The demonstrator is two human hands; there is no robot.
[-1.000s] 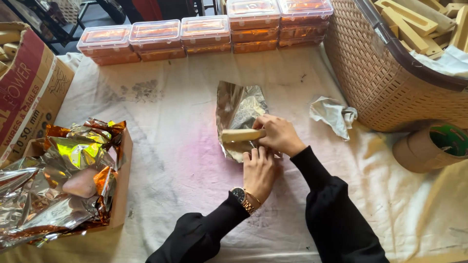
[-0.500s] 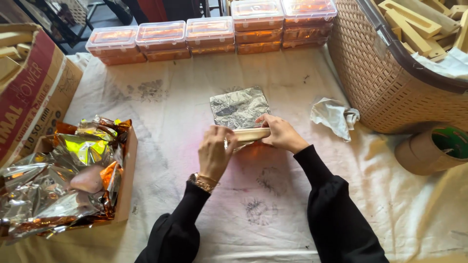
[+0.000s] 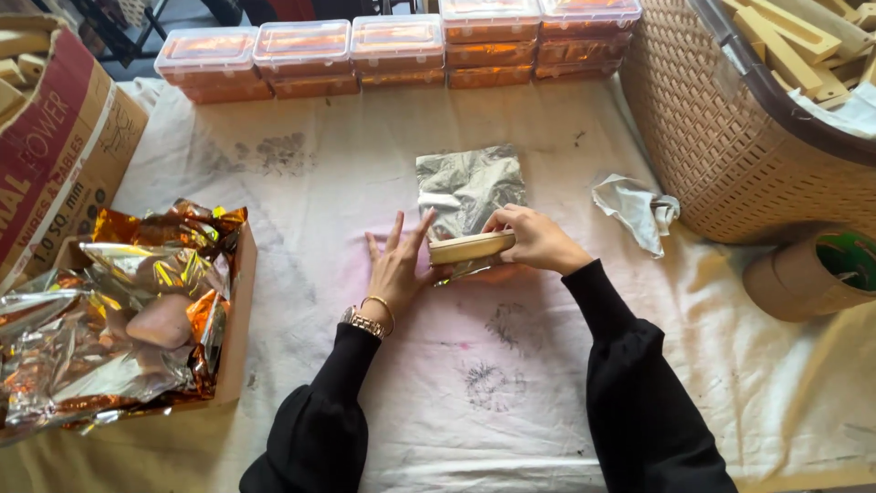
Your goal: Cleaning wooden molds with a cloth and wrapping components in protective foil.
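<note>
right hand (image 3: 538, 239) gripping wooden block (image 3: 472, 246) — on foil sheet (image 3: 470, 187)

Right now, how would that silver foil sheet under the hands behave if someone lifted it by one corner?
The silver foil sheet looks thin and creased, so it would probably flop and crinkle rather than stay flat. It likely weighs very little. The wooden block, held by the right hand with the left hand beside it, seems to pin its near edge.
</note>
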